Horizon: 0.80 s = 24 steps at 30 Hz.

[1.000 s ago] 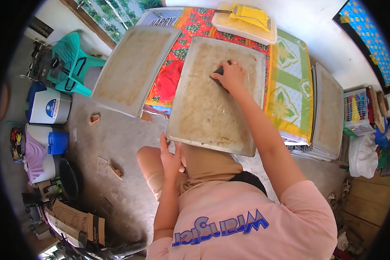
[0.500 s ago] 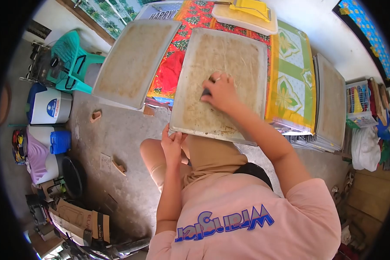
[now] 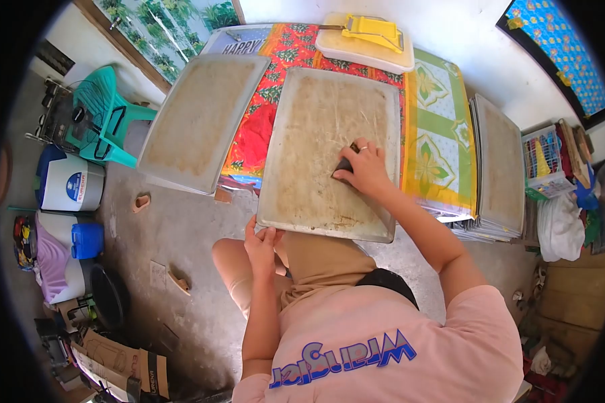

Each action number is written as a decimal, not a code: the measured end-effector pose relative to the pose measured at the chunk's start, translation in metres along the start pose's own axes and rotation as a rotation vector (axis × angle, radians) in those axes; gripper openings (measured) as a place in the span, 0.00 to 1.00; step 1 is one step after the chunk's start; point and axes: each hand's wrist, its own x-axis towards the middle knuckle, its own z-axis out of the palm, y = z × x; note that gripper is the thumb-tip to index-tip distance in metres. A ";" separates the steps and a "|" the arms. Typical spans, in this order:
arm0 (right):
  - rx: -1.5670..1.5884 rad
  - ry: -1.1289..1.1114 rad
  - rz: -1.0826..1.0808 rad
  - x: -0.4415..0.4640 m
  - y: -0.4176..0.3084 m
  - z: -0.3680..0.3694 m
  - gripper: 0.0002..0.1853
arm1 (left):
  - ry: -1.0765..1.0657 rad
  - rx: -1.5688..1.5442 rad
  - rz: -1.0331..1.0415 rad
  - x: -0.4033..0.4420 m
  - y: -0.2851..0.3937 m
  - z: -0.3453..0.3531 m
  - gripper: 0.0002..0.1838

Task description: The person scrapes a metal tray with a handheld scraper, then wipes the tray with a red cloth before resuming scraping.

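Note:
A flat metal tray point(image 3: 323, 134) with brown stains lies over the table's front edge, its near end above my lap. My right hand point(image 3: 366, 169) is closed around a small dark block point(image 3: 345, 165), pressed to the right part of the tray's surface; its exact kind is hard to make out. My left hand point(image 3: 261, 243) grips the tray's near left corner, with the thumb and fingers at the edge. A red cloth point(image 3: 257, 134) lies just left of the tray.
To the left rests another stained tray point(image 3: 205, 121), with more beneath it. Further trays point(image 3: 501, 161) are stacked at the right. A white tub point(image 3: 366, 52) bearing a yellow tool point(image 3: 376, 30) stands at the back. A green chair point(image 3: 111, 114) is at the left.
My right hand has slid the dark block rightward across the tray and slightly nearer to me. My left hand stays at the corner. The whole view has shifted a little.

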 end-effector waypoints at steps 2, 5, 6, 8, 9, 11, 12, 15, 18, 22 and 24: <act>-0.096 0.084 0.135 0.018 0.031 -0.006 0.24 | -0.001 0.013 -0.010 -0.001 0.004 0.001 0.31; -0.159 0.243 0.316 0.053 0.067 -0.014 0.21 | -0.016 -0.018 -0.001 -0.003 0.005 0.001 0.30; -0.170 0.268 0.368 0.061 0.070 -0.015 0.21 | -0.015 -0.015 0.001 -0.003 0.004 0.000 0.30; -0.185 0.263 0.312 0.064 0.067 -0.011 0.21 | -0.014 -0.006 0.008 -0.001 0.002 -0.001 0.29; -0.188 0.231 0.204 0.060 0.053 -0.009 0.22 | -0.010 0.004 0.004 -0.002 0.003 -0.001 0.29; -0.199 0.194 0.045 0.052 0.039 -0.008 0.22 | 0.000 0.018 0.002 -0.003 0.006 0.002 0.29; -0.204 0.187 -0.007 0.049 0.036 -0.009 0.22 | -0.004 0.007 0.005 -0.001 0.005 0.002 0.29; -0.130 0.152 0.152 0.058 0.062 -0.013 0.23 | -0.013 -0.006 0.006 -0.002 0.000 -0.001 0.29; -0.137 0.214 0.325 0.066 0.081 -0.010 0.24 | -0.017 -0.011 0.015 -0.001 0.000 -0.001 0.29; -0.081 0.111 0.125 0.029 0.033 -0.007 0.26 | -0.010 -0.013 0.013 -0.001 0.001 0.000 0.30; -0.055 0.094 0.138 0.027 0.032 -0.005 0.26 | -0.002 0.000 0.012 -0.002 0.001 0.000 0.31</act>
